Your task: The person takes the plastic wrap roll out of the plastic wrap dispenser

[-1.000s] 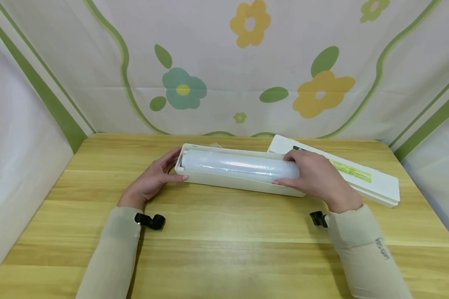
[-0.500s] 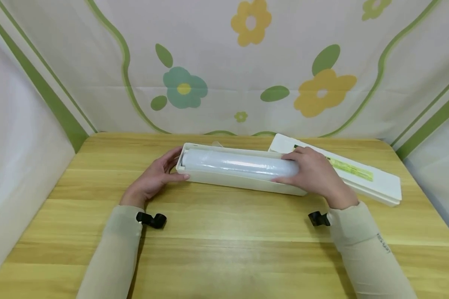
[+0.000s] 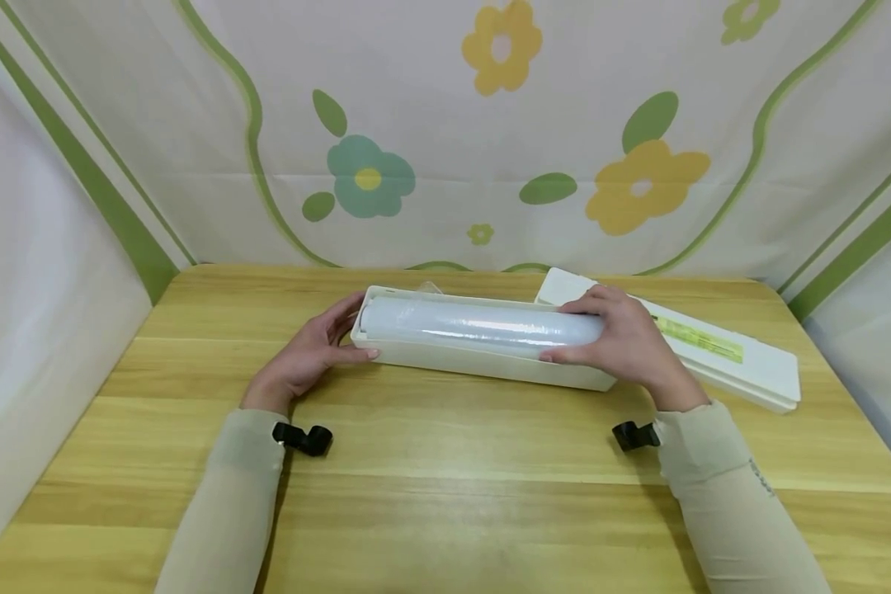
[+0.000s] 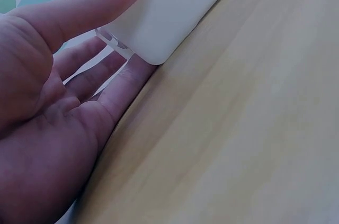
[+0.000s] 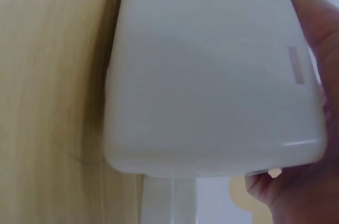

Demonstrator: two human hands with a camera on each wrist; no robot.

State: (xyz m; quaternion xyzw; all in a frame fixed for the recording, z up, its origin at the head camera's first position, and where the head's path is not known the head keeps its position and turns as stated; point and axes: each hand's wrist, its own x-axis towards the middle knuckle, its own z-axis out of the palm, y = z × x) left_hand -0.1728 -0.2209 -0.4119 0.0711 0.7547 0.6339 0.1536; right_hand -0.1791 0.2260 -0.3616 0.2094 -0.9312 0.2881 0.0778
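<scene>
A long white open box [image 3: 483, 369] lies on the wooden table, holding a shiny clear-wrapped roll of plastic film [image 3: 460, 323]. My left hand [image 3: 308, 355] grips the box's left end, thumb on its near wall and fingers behind the end; in the left wrist view the thumb lies over the box [image 4: 164, 17]. With my right hand [image 3: 627, 338] I grip the right end of the roll, fingers on its far side and thumb on the near side. That end of the roll is hidden under the palm. In the right wrist view, the box [image 5: 212, 86] covers most of the hand.
Behind my right hand, the box's white lid [image 3: 757, 371] with a yellow-green label [image 3: 701, 338] lies slanted on the wooden table [image 3: 460, 495]. A small clear plastic piece [image 3: 429, 288] shows behind the box. A flowered cloth [image 3: 445, 165] hangs along the table's back edge.
The right hand's fingers have shifted slightly on the roll, and a little more of the roll's right end shows. The left hand keeps its hold on the box, which stays nearly in place.
</scene>
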